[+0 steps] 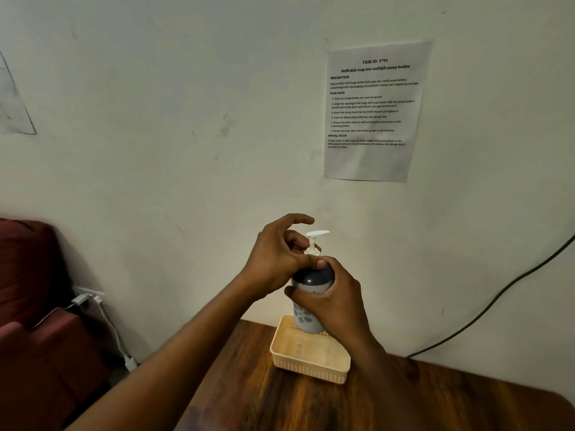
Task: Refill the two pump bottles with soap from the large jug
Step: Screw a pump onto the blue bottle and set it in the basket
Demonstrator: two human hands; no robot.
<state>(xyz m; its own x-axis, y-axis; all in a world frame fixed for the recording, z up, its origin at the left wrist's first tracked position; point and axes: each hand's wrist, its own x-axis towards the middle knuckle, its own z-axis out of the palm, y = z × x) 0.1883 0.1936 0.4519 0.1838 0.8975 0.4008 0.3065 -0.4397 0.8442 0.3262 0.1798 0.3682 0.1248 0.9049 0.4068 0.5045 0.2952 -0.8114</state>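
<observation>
- here, the right hand [334, 295] is wrapped closed around the body of a pump bottle [306, 309], fingers curled over its dark shoulder and thumb across the front, holding it upright in the air.
- the left hand [278, 259] is pinched on the white collar at the bottle's neck, thumb and fingertips closed on it; the index finger is lifted and arched clear above.
- the white pump head [317, 234] sits on top of the bottle, its nozzle pointing toward 3 o'clock.
- the bottle is pale with grey-blue blotches low down and a dark band near the top; how full it is cannot be told.
- a cream perforated basket [311, 363] stands on the brown wooden worktop [280, 399], at 6 o'clock from the bottle; the bottle's base hangs above the basket's far rim, and whether it touches cannot be told.
- a printed sheet [373, 113] is stuck to the wall at 1 o'clock from the hands.
- a black cable [497, 293] runs down the wall at 3 o'clock.
- a dark red seat [34, 306] and a white charger lead [109, 321] lie at 9 o'clock, off the worktop.
</observation>
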